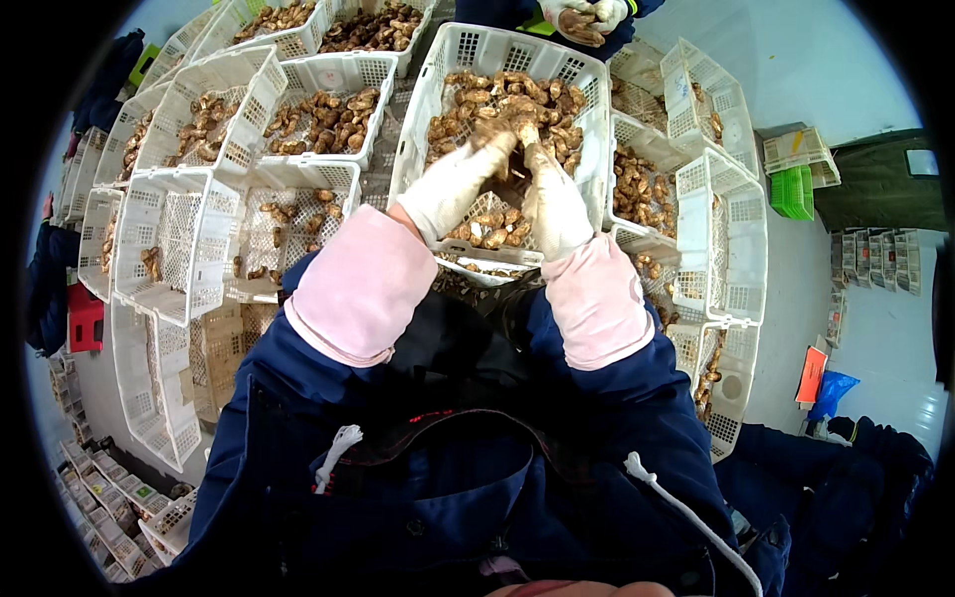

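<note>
A large white perforated crate (401, 164) stands in front of me, heaped with brown, soil-covered mushrooms (477, 97). Both my hands wear whitish gloves with dirty fingers and pink cuffs, and they meet over the heap. My right hand (553, 204) has its fingers closed around a mushroom (517, 107) with a pale stem. Close against the same mushroom is my left hand (460, 187); motion smears its fingers, so their grip is unclear. Below my hands, paler mushrooms (492, 231) lie in the near part of the crate.
White crates with fewer mushrooms (323, 124) are stacked to the left, and more crates (724, 239) line the right. Across from me are another person's gloved hands (585, 20). A green basket (793, 192) is by the right wall; a red stool (86, 318) is far left.
</note>
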`<action>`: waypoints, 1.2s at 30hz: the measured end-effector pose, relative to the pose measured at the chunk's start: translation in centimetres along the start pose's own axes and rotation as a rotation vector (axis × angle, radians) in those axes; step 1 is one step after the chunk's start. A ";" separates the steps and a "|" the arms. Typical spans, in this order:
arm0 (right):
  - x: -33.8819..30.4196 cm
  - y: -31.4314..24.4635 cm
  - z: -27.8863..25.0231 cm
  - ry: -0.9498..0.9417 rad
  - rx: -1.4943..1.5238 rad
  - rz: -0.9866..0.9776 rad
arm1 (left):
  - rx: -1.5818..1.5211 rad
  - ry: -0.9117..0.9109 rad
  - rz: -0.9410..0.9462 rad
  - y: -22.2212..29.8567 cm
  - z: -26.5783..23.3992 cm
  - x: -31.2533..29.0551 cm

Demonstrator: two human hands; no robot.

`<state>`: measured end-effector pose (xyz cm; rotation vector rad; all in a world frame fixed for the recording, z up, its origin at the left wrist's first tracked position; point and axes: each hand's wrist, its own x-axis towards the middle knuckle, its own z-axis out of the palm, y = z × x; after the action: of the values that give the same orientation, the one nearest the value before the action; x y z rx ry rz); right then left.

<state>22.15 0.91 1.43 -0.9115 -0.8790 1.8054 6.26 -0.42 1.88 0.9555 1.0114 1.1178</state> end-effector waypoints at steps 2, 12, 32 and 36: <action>0.1 0.2 0.5 -0.024 0.052 -0.021 | -0.086 -0.135 -0.053 0.4 1.3 -0.2; -0.5 -2.0 -0.6 0.037 -0.130 0.023 | -0.477 -0.092 0.053 1.4 0.0 0.3; -14.7 -9.7 -13.1 0.083 -0.008 -0.229 | 0.207 0.161 0.282 1.0 -2.7 1.4; -26.1 -6.1 -23.7 0.468 0.180 -0.258 | -0.286 -0.014 0.267 -0.7 -2.8 2.3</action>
<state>53.34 -16.61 1.08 -0.9979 -0.5003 1.3469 4.09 1.93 0.11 0.8800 0.7011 1.4328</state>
